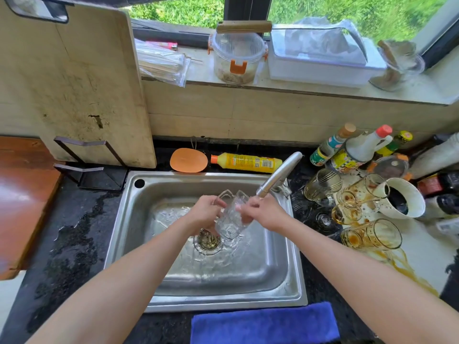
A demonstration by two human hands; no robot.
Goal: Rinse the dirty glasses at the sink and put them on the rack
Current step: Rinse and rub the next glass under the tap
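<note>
Bright daylight comes in through the window (347, 13) at the top and makes the metal sink (173, 177) shine. The picture bends near the edges, so straight lines look curved. The things in the top right corner look blurry, and the shadows are soft and faint.

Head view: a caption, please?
Left hand and right hand hold a glass over the sink; dirty glasses stand beside it.

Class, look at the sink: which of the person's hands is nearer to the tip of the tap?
Right. The right hand sits just below the tap tip, holding the glass; the left hand holds the glass's other side, farther left.
</note>
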